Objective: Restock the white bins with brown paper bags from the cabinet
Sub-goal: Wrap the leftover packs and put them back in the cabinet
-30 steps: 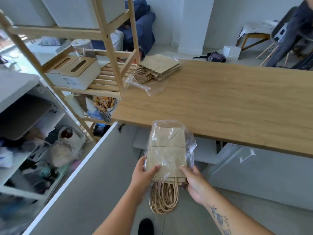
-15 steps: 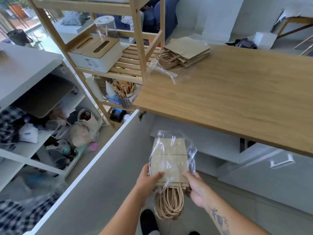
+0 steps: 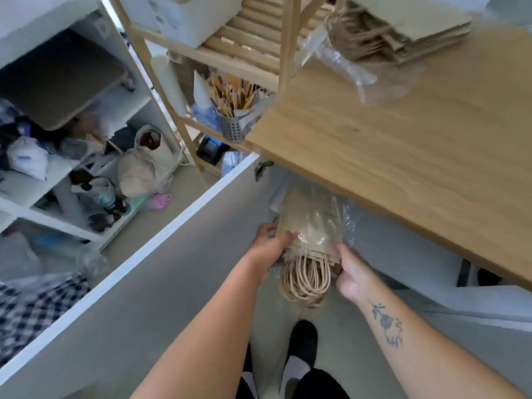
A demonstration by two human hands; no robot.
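Since half a second ago, my view has tipped further down and the wrapped bundle of brown paper bags (image 3: pixel 312 226) has slid partly under the edge of the wooden table (image 3: pixel 403 145). I grip it from both sides: my left hand (image 3: pixel 270 247) clamps its left edge with the thumb on top, my right hand (image 3: pixel 351 276) pinches its lower right corner. Twisted paper handles (image 3: pixel 305 279) hang down between my hands. Clear plastic wrap covers the bags. Another stack of brown bags (image 3: pixel 403 30) lies on the table's far corner, beside a loose plastic sleeve (image 3: pixel 354 70). A wooden shelf (image 3: pixel 285 47) stands at left.
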